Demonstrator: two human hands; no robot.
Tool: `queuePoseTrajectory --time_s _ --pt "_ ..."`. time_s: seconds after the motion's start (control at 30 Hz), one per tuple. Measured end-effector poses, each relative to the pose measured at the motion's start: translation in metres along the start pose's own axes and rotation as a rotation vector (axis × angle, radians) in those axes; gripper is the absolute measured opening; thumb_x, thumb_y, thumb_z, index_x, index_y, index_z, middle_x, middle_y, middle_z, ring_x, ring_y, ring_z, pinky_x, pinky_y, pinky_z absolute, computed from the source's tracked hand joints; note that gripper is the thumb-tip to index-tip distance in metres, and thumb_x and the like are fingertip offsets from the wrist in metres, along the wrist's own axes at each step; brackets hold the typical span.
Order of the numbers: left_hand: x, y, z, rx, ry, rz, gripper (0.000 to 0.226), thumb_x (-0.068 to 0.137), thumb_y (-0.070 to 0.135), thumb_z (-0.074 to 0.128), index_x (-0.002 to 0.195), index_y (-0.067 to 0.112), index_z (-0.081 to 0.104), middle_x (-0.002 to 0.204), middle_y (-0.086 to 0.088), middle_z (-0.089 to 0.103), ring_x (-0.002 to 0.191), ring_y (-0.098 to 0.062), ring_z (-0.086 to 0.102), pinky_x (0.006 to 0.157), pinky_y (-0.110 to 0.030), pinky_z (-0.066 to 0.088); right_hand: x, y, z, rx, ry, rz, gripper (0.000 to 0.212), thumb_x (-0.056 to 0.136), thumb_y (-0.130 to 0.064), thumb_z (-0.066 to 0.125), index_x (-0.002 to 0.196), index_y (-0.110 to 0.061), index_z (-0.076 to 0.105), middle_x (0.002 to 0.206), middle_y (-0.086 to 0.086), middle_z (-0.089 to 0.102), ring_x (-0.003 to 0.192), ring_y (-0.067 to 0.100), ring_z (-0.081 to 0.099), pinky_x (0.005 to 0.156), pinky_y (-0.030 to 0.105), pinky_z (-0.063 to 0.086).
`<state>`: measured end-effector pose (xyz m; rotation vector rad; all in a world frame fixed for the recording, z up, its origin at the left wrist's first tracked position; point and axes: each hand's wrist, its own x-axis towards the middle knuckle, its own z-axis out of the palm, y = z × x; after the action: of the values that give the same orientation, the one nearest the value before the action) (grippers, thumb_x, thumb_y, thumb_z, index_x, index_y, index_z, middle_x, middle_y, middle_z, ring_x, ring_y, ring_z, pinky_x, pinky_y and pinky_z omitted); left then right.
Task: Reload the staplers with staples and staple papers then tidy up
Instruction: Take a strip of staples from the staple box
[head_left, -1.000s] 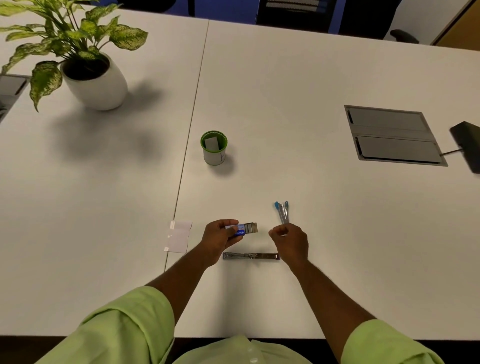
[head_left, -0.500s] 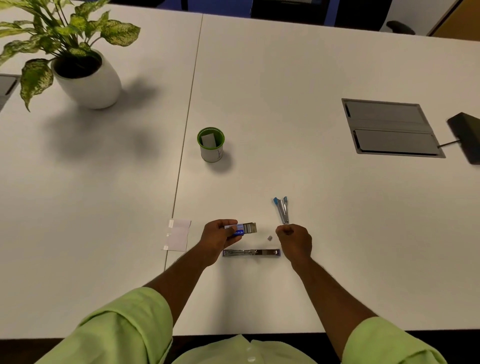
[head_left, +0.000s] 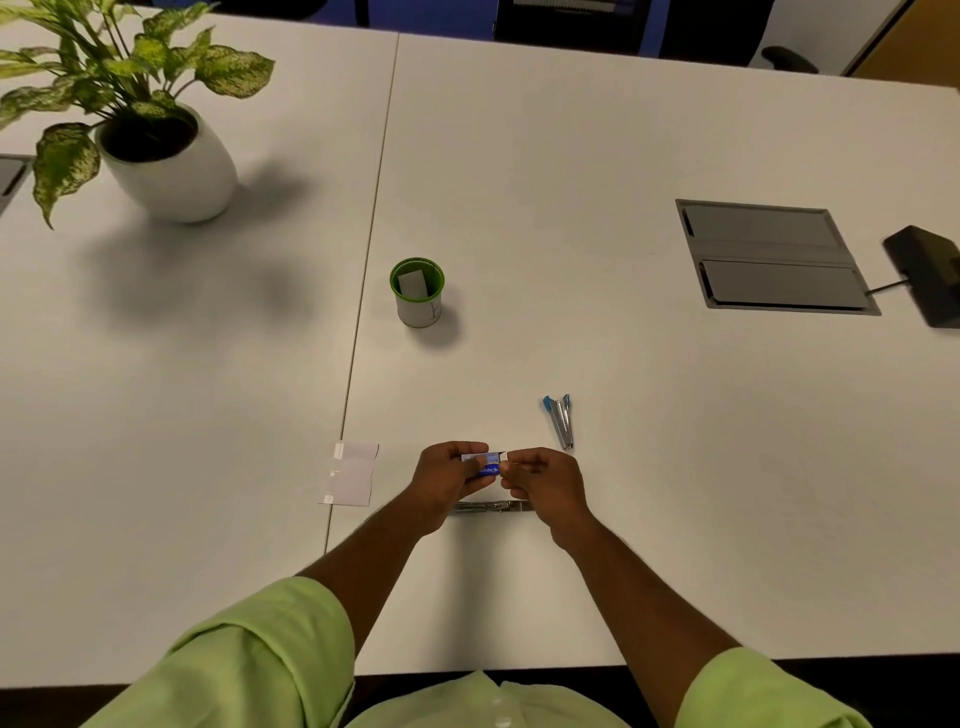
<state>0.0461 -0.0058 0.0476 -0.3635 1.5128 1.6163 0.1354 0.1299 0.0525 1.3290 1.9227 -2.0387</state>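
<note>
My left hand (head_left: 447, 480) grips a small blue and white staple box (head_left: 487, 463) just above the table. My right hand (head_left: 543, 480) meets it from the right, its fingertips pinching the box's open end. A long metal stapler (head_left: 491, 506) lies flat on the table under both hands, partly hidden by them. A second stapler with blue tips (head_left: 560, 420) lies opened out to the upper right of my right hand. A small stack of white papers (head_left: 352, 474) lies to the left of my left hand.
A green-rimmed cup (head_left: 417, 292) with a card inside stands further back at the middle. A potted plant (head_left: 156, 150) is at the far left. A grey cable hatch (head_left: 769, 257) and a dark device (head_left: 927, 273) sit at the right. A seam (head_left: 363, 270) splits the white table.
My right hand has moved left from beside the blue-tipped stapler to the open end of the staple box. The left hand keeps hold of the box. The small loose piece on the table is hidden.
</note>
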Motion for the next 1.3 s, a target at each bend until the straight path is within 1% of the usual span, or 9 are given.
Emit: queuePoseTrajectory --time_s 0.2,0.43,0.67,0.73,0.83,0.9,0.97,1.13,1.3 --pt "0.000 -0.002 0.003 0.021 -0.002 0.011 0.013 0.090 0.000 0.067 0.101 0.005 0.070 0.103 -0.017 0.073 0.090 -0.029 0.074 0.079 -0.033 0.062 -0.002 0.003 0.003 -0.070 0.009 -0.050 0.016 0.084 -0.011 0.079 0.099 -0.006 0.076 0.087 0.013 0.076 0.074 0.021 0.071 0.071 0.031 0.059" --pt "0.009 0.005 0.018 0.086 0.042 0.019 0.025 0.093 -0.001 0.063 0.117 -0.003 0.066 0.116 -0.022 0.068 0.105 -0.036 0.068 0.095 -0.043 0.056 0.005 -0.004 0.000 -0.048 0.007 -0.075 0.013 0.083 -0.008 0.079 0.095 -0.009 0.075 0.086 0.009 0.077 0.077 0.019 0.072 0.075 0.034 0.061" --pt "0.030 0.016 0.033 0.195 0.106 0.019 0.035 0.101 0.002 0.048 0.135 -0.001 0.053 0.130 -0.020 0.059 0.119 -0.033 0.059 0.104 -0.037 0.050 0.021 -0.014 0.006 0.005 0.059 -0.080 0.018 0.082 -0.004 0.079 0.098 -0.002 0.072 0.093 0.014 0.077 0.085 0.029 0.075 0.079 0.038 0.062" --pt "0.039 0.019 0.033 0.264 0.106 0.025 0.035 0.102 0.004 0.046 0.136 0.002 0.052 0.132 -0.017 0.058 0.121 -0.031 0.057 0.108 -0.037 0.046 0.028 -0.018 0.007 0.033 0.059 -0.068 0.019 0.082 -0.001 0.078 0.099 0.000 0.070 0.093 0.016 0.077 0.084 0.031 0.075 0.077 0.036 0.062" --pt "0.054 0.028 0.030 0.396 0.103 0.069 0.028 0.103 0.007 0.042 0.127 0.011 0.057 0.132 -0.010 0.052 0.122 -0.025 0.052 0.102 -0.027 0.043 0.043 -0.027 0.007 0.074 0.048 -0.026 0.023 0.082 0.004 0.076 0.103 0.006 0.067 0.094 0.023 0.075 0.080 0.030 0.073 0.075 0.034 0.061" --pt "0.065 0.035 0.026 0.450 0.106 0.082 0.041 0.104 0.011 0.042 0.145 0.009 0.044 0.149 -0.008 0.044 0.136 -0.024 0.044 0.110 -0.030 0.036 0.054 -0.034 0.007 0.073 0.048 -0.002 0.022 0.083 0.005 0.075 0.103 0.006 0.067 0.093 0.023 0.074 0.080 0.030 0.073 0.075 0.033 0.062" --pt "0.076 0.041 0.020 0.533 0.117 0.120 0.050 0.105 0.018 0.043 0.153 0.013 0.032 0.159 -0.007 0.033 0.145 -0.023 0.034 0.115 -0.031 0.028 0.069 -0.042 0.009 0.085 0.058 0.026 0.019 0.083 0.003 0.075 0.101 0.004 0.069 0.092 0.022 0.075 0.082 0.031 0.074 0.077 0.035 0.062" --pt "0.109 0.049 -0.013 0.938 0.191 0.307 0.066 0.104 0.033 0.045 0.158 0.012 0.013 0.166 -0.006 0.009 0.154 -0.023 0.002 0.124 -0.040 0.009 0.114 -0.063 0.014 0.078 0.085 0.097 0.017 0.082 0.001 0.077 0.098 -0.001 0.072 0.088 0.017 0.075 0.069 0.022 0.071 0.066 0.028 0.060" --pt "0.146 0.059 -0.058 1.225 0.296 0.404 0.076 0.100 0.045 0.046 0.158 0.010 0.011 0.167 -0.006 0.002 0.154 -0.027 -0.003 0.123 -0.043 0.007 0.166 -0.089 0.026 0.037 0.136 0.100 0.013 0.078 -0.001 0.079 0.082 -0.012 0.074 0.078 0.013 0.074 0.069 0.024 0.066 0.074 0.037 0.058"
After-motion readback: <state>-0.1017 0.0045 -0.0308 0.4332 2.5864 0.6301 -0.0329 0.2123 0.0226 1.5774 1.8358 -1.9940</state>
